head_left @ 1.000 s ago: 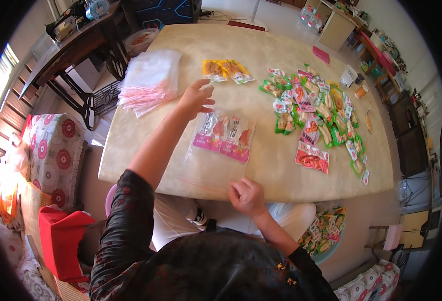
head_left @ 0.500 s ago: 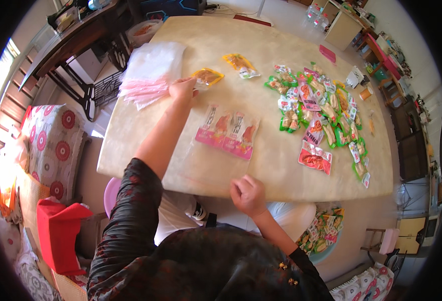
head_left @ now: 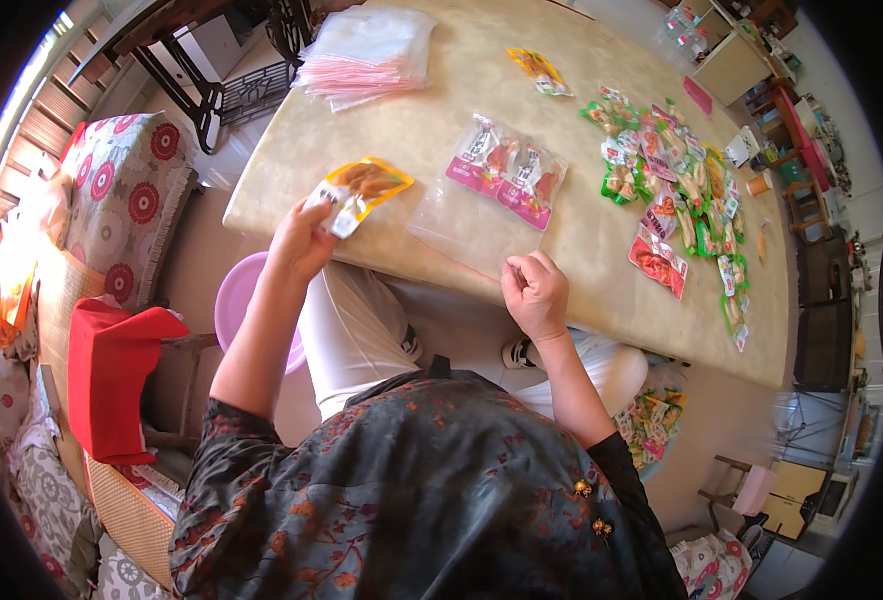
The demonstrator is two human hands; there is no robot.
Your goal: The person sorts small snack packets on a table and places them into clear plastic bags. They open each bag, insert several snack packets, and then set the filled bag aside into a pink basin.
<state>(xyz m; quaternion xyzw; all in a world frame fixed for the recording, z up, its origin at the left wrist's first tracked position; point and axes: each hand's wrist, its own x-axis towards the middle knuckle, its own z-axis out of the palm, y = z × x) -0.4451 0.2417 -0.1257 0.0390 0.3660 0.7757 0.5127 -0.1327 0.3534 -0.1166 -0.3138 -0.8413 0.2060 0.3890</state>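
A yellow-edged snack pouch (head_left: 371,184) is gripped in my left hand (head_left: 301,232), raised at the table's near-left edge. Just right of it, a clear plastic bag (head_left: 451,228) lies flat, with two pink-and-white pouches (head_left: 506,170) in its upper part. My right hand (head_left: 533,292) is closed, fingers curled, by the bag's near right corner; whether anything is inside it is hidden. Farther back, another yellow pouch (head_left: 537,69) lies alone on the table.
A stack of pink-edged bags (head_left: 361,55) sits back left on the table (head_left: 291,160). Several green, pink and red pouches (head_left: 676,190) spread over the right side. Below are a lilac basin (head_left: 239,310), a tub of pouches (head_left: 651,430) and a red cloth (head_left: 106,380).
My left hand has taken one of the two yellow pouches from the back and brought it toward me. My view has tilted and shifted, so the table appears higher.
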